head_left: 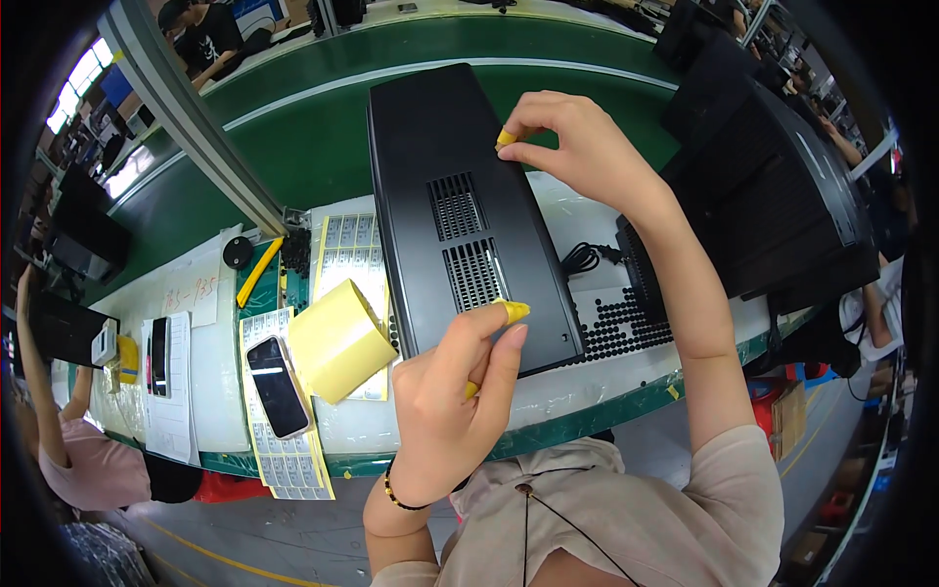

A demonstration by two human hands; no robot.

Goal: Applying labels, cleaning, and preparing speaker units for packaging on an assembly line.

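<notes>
A black computer case with two vent grilles lies on the bench before me. Over its near end is my left hand, its fingers curled and the thumb close to the yellow-covered index fingertip. Whatever may be between those tips is too small to make out. At the case's far right edge, my right hand is pinched, thumb against a yellow-covered index finger. Anything in that pinch is hidden. Right of the case lie many small round black pads and a coiled black cable.
A yellow paper roll, a phone and label sheets lie left of the case. Farther left are a yellow-handled tool and papers. A metal post rises behind. More black cases stand right; other people work nearby.
</notes>
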